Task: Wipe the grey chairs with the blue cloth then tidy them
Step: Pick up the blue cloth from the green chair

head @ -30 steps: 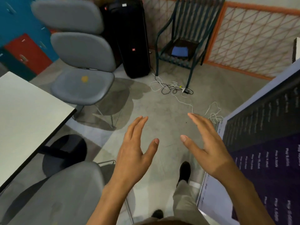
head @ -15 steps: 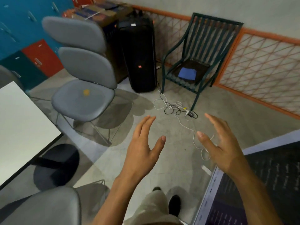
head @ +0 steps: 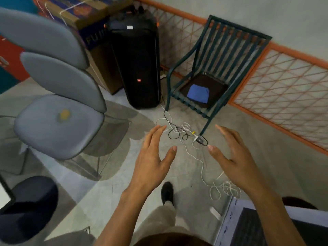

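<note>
A folded blue cloth lies on the seat of a dark green metal armchair by the far wall. A grey chair stands at the left, with a small yellow spot on its seat and two grey backrests stacked above. My left hand and my right hand are held out in front of me, fingers spread, both holding nothing. They hover over the floor, well short of the cloth.
A tall black speaker stands between the grey chair and the armchair, with cardboard boxes behind it. Tangled white and black cables lie on the floor ahead. An orange lattice fence lines the wall. A dark board lies at the lower right.
The view has moved forward toward the green armchair, so the blue cloth and speaker look nearer. Both hands stay open and raised. The white table has slid almost out of view at left.
</note>
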The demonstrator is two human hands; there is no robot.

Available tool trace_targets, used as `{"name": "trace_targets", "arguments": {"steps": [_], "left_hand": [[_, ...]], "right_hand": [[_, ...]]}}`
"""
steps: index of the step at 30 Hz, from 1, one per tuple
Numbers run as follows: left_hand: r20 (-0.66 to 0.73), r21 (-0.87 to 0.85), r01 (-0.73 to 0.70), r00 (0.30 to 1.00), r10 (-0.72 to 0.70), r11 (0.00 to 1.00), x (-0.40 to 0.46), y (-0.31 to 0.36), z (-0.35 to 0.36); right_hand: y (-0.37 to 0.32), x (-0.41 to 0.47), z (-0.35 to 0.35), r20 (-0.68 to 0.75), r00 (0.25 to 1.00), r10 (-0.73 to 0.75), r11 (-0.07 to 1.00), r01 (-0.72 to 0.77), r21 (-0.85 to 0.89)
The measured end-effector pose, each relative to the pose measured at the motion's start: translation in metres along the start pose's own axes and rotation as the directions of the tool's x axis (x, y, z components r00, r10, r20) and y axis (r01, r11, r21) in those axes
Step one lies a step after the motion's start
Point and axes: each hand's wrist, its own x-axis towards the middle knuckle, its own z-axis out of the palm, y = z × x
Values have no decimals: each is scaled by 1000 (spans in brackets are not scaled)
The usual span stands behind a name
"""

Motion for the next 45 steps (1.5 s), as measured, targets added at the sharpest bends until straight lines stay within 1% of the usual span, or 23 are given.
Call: {"name": "trace_targets", "arguments": {"steps": [5, 7, 10, 17, 21, 27, 29, 34, 40, 45], "left_hand": [[79, 25, -38, 996, 36, 999, 117, -3, 2], [117, 27, -43, 992, 40, 999, 155, -4, 7], [148, 30, -55, 988, 50, 998, 213, -5, 20], [203, 63, -36, 979, 23, 997, 347, -17, 70], [236, 85, 12, 971, -32, 996, 431, -20, 100], [329, 126, -14, 944, -28, 992, 551, -19, 142], [344, 110, -5, 939, -33, 994, 584, -19, 158], [404, 124, -63, 915, 7, 990, 658, -35, 208], [507, 177, -103, 862, -1, 979, 708, -82, 276], [552, 244, -104, 832, -50, 964, 737, -135, 329]], "right_hand": [[9, 108, -9, -43, 999, -6, 1000, 5, -9], [16, 137, -12, -51, 998, 42, 999, -41, 32], [31, 183, -17, -69, 994, 80, 996, -78, 32], [85, 305, -27, -77, 986, 147, 989, -145, 38], [120, 392, -35, -59, 980, 188, 981, -185, 54], [165, 507, -49, -64, 968, 242, 970, -240, 34], [179, 532, -52, -72, 961, 268, 963, -265, 41], [229, 581, -45, -83, 925, 371, 929, -368, 46], [296, 615, -1, -27, 856, 516, 856, -516, 13], [354, 647, 46, -8, 800, 600, 800, -600, -1]]}}
